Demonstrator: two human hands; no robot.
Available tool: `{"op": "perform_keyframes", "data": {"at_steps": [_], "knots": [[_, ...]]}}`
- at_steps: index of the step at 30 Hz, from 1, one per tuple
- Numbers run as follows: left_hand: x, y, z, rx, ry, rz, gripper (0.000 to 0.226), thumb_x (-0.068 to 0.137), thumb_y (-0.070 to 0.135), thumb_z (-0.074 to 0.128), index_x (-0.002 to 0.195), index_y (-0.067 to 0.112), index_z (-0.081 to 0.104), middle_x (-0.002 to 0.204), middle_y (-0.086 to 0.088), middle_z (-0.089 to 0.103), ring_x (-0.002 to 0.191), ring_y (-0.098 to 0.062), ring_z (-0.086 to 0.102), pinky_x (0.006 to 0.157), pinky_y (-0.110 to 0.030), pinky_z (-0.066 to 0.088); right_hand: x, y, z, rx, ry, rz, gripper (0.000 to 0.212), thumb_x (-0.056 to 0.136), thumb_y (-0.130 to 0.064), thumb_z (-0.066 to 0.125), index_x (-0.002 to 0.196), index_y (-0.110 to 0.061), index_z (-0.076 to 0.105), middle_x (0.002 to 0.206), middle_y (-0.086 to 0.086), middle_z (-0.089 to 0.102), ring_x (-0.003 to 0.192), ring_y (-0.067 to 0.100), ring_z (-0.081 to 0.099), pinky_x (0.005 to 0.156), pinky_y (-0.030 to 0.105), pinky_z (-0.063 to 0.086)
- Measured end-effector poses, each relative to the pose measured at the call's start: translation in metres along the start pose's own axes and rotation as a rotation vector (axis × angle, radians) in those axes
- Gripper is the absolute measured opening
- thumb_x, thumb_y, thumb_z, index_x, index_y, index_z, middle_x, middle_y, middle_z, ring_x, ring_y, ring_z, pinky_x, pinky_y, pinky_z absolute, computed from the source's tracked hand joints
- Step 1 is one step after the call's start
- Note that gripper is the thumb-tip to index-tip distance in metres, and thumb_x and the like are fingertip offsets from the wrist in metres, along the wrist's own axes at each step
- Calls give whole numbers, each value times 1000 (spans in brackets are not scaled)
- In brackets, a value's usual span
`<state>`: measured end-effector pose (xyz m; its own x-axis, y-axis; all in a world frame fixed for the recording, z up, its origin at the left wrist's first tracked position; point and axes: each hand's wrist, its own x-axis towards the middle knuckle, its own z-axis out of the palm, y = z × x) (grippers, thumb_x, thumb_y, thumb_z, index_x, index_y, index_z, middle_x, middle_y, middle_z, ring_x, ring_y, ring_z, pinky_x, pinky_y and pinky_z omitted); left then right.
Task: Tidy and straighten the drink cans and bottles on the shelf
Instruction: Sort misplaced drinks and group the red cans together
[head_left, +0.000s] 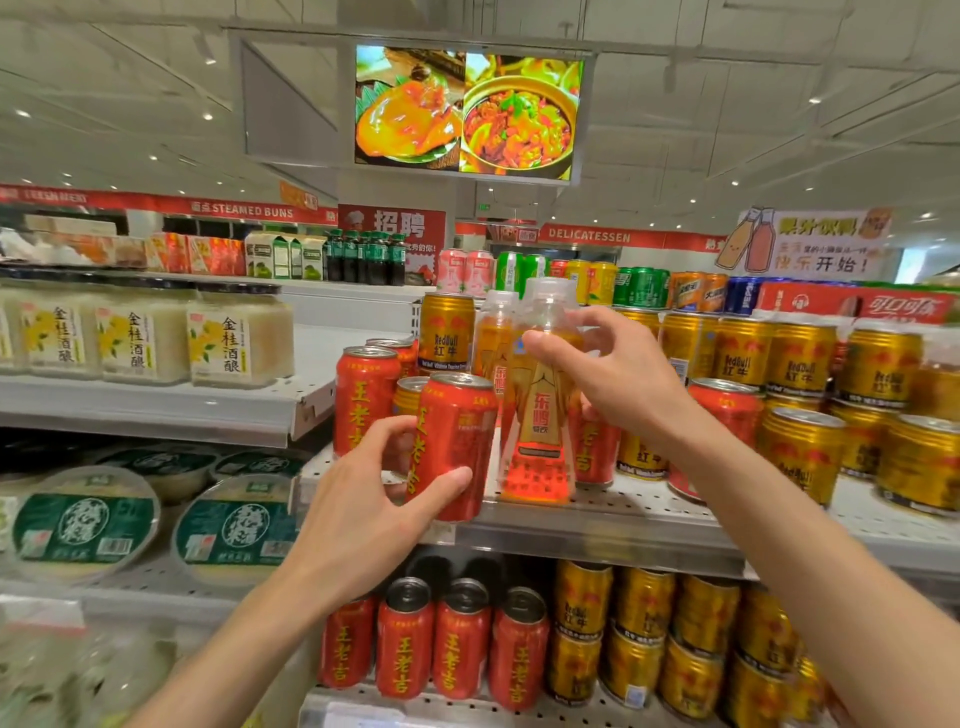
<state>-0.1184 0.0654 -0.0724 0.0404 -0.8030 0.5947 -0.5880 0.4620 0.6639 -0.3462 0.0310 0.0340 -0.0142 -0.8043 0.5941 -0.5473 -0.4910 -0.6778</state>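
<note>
My left hand (363, 499) grips a red can with yellow characters (457, 441), held slightly tilted at the front edge of the middle shelf (597, 525). My right hand (618, 379) is closed around the upper part of a clear-capped orange drink bottle (543, 415) that stands upright on that shelf. A second bottle of the same kind (496, 338) stands just behind it. More red cans (363, 395) stand to the left, and gold cans (800, 364) fill the shelf to the right.
The shelf below holds a row of red cans (462, 644) and stacked gold cans (644, 634). To the left are jars of rice wine (234, 338) and round green-lidded tubs (83, 525). Assorted cans (639, 286) line the top shelf behind.
</note>
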Motion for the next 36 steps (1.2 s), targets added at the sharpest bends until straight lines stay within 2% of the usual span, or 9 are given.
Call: {"op": "perform_keyframes", "data": {"at_steps": [5, 8, 11, 16, 22, 25, 29, 32, 36], "knots": [[7, 23, 34, -2, -9, -15, 75, 84, 59, 66, 147, 35, 34, 119, 19, 57, 103, -7, 64, 73, 1, 42, -14, 14, -35, 72, -43, 13, 70, 73, -70, 68, 127, -27, 61, 124, -2, 68, 65, 3, 54, 43, 15, 43], [15, 30, 52, 39, 13, -27, 78, 84, 60, 66, 148, 33, 32, 128, 8, 63, 113, -14, 62, 98, -34, 52, -23, 23, -49, 66, -58, 17, 75, 67, -73, 65, 126, -27, 62, 126, -3, 67, 82, 6, 60, 47, 15, 45], [23, 37, 65, 106, 35, -58, 80, 85, 57, 67, 149, 27, 30, 129, 1, 65, 118, -24, 61, 105, -44, 46, -29, 32, -60, 95, -57, 54, 75, 68, -72, 67, 128, -28, 61, 126, -3, 68, 91, 11, 66, 50, 16, 49], [30, 42, 75, 201, 41, -53, 81, 90, 55, 62, 154, 18, 27, 132, -3, 65, 122, -28, 60, 106, -45, 41, -35, 40, -66, 61, -68, 85, 73, 67, -74, 67, 124, -31, 63, 124, -9, 69, 111, 11, 67, 76, 31, 60], [32, 39, 78, 203, 39, 9, 82, 92, 52, 60, 157, 19, 22, 126, 0, 68, 115, -24, 64, 103, -42, 43, -45, 41, -61, 71, -89, 102, 78, 62, -77, 65, 124, -28, 61, 129, 0, 67, 70, 11, 66, 47, 22, 50], [23, 35, 74, 124, 43, 89, 78, 93, 43, 64, 156, 20, 25, 117, 18, 58, 104, -4, 58, 95, -26, 42, -48, 40, -60, 85, -80, 101, 77, 65, -71, 66, 126, -24, 60, 127, -1, 69, 49, 3, 61, 46, 24, 48], [11, 17, 66, 4, 98, 171, 59, 92, 36, 67, 145, 22, 44, 131, 11, 54, 114, -2, 56, 96, -26, 52, -54, 42, -57, 87, -38, 141, 75, 71, -68, 66, 129, -22, 58, 125, 0, 70, 45, 1, 59, 45, 23, 47], [4, 16, 60, -51, 129, 246, 41, 90, 36, 67, 127, 21, 57, 120, 7, 54, 102, 0, 59, 84, -11, 54, -61, 46, -53, 96, 6, 192, 62, 81, -62, 66, 128, -23, 56, 118, -2, 72, 46, 1, 60, 44, 20, 46], [-11, 25, 63, -152, -134, 287, 47, 87, 53, 61, 129, 33, 55, 117, 20, 60, 105, 3, 62, 83, -13, 53, -73, 48, -47, 156, 69, 252, 39, 90, -50, 66, 118, -26, 54, 103, -3, 72, 45, 2, 60, 38, 18, 43]]}}
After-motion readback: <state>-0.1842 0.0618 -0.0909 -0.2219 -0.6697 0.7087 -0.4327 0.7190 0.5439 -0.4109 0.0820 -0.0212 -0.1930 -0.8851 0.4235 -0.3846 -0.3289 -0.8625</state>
